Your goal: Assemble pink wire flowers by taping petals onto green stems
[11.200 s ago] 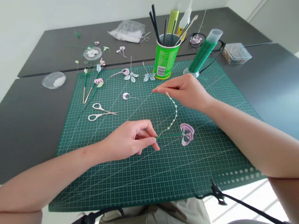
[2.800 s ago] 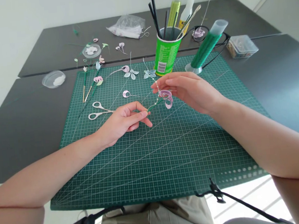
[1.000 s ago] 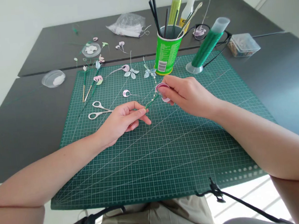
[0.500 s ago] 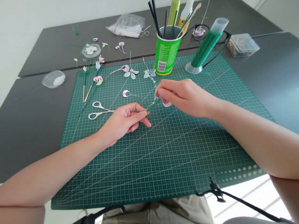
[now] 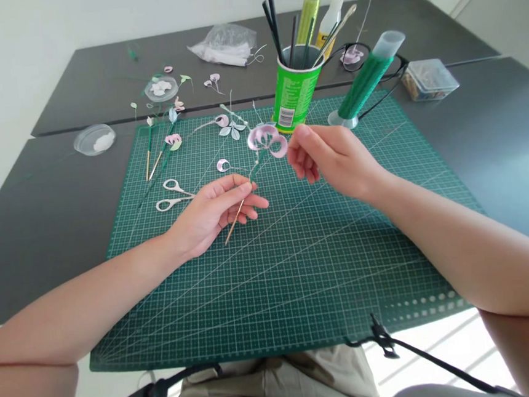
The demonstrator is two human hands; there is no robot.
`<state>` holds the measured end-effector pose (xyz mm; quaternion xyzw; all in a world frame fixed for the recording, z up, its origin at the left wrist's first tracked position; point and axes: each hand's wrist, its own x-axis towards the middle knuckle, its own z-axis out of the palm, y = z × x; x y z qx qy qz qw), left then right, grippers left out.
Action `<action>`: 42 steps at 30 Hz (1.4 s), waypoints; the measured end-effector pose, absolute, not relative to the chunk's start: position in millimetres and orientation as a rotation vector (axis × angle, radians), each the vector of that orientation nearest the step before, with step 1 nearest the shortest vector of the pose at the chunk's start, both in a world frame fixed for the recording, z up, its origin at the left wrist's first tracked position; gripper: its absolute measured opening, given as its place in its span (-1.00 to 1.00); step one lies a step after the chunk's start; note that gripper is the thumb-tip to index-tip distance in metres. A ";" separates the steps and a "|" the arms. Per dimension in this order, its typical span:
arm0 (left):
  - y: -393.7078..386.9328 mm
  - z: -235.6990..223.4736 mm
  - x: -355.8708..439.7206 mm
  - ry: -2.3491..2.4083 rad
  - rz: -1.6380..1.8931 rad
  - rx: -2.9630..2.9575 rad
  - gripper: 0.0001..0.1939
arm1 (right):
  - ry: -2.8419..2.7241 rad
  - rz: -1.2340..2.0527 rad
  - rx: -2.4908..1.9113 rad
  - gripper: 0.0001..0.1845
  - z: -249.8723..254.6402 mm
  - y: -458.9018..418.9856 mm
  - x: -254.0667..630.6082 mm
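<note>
My left hand [image 5: 222, 211] pinches the stem of an artificial flower [image 5: 266, 139] between thumb and forefinger, its other fingers loosely spread. The flower has lilac loop-like petals, a green-wrapped upper stem and a bare gold-coloured end that slants down below the hand. A thin sprig with pale beads rises beside the petals. My right hand [image 5: 323, 156] is just right of the petals, thumb against its curled fingers; whether a thread is in them cannot be made out. Beyond the flower lie a pale blue leaf cluster [image 5: 232, 129] and a loose lilac petal [image 5: 223, 165] on wire.
White-handled scissors [image 5: 171, 194] lie left on the green cutting mat [image 5: 272, 284]. Finished stems [image 5: 149, 153] rest behind them. A green can [image 5: 295, 94] of sticks, a green tube [image 5: 366, 84], a clear box [image 5: 430, 79] and small dishes [image 5: 95, 141] stand farther back.
The flower has been tilted up, so its petals and the gold stem end now show. My right hand has shifted right and up, off the flower's stem.
</note>
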<state>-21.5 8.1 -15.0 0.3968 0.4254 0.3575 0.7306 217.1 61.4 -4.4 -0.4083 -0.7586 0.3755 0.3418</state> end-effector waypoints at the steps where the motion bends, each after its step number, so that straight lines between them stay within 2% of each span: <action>1: 8.3 -15.7 -21.8 0.922 0.800 0.846 -0.81 | -1.926 1.028 -1.059 -0.38 -5.8 62.3 216.7; 3: 8.0 -17.0 -22.3 0.907 0.796 0.834 -0.82 | -1.859 1.108 -1.026 -0.43 -8.5 62.8 215.1; 7: 6.5 -18.8 -22.7 0.880 0.748 0.884 -0.79 | -1.737 1.394 -0.841 -0.75 -14.1 57.2 210.0; 8: 6.3 -19.1 -22.6 0.868 0.744 0.893 -0.78 | -1.695 1.524 -0.787 -0.77 -15.8 54.5 208.3; 12: 7.1 -19.6 -21.8 0.847 0.749 0.922 -0.72 | -1.535 2.045 -0.634 -0.50 -21.9 42.4 199.9; 15: 7.5 -19.2 -20.8 0.871 0.741 0.938 -0.70 | -1.436 2.195 -0.646 -0.37 -22.7 35.7 193.9; 17: 7.2 -18.7 -20.1 0.896 0.744 0.960 -0.69 | -1.440 2.164 -0.745 -0.42 -20.3 33.8 191.8; 22: 6.1 -18.5 -19.0 0.974 0.777 1.013 -0.76 | -1.616 1.759 -1.025 -0.80 -8.3 34.3 193.6; 25: 7.0 -19.2 -18.1 0.993 0.800 1.024 -0.81 | -1.728 1.549 -1.163 -0.88 -2.0 33.3 195.2; 29: 8.3 -18.5 -16.5 1.045 0.826 1.031 -0.85 | -1.852 1.412 -1.215 -0.84 1.5 31.0 195.7; 35: 7.5 -17.0 -16.6 1.079 0.846 1.055 -0.92 | -2.032 1.354 -0.986 -0.79 1.5 31.6 201.2; 42: 8.0 -14.2 -19.6 1.150 0.612 1.208 -0.86 | -1.806 1.578 -0.756 -0.75 14.7 30.6 207.9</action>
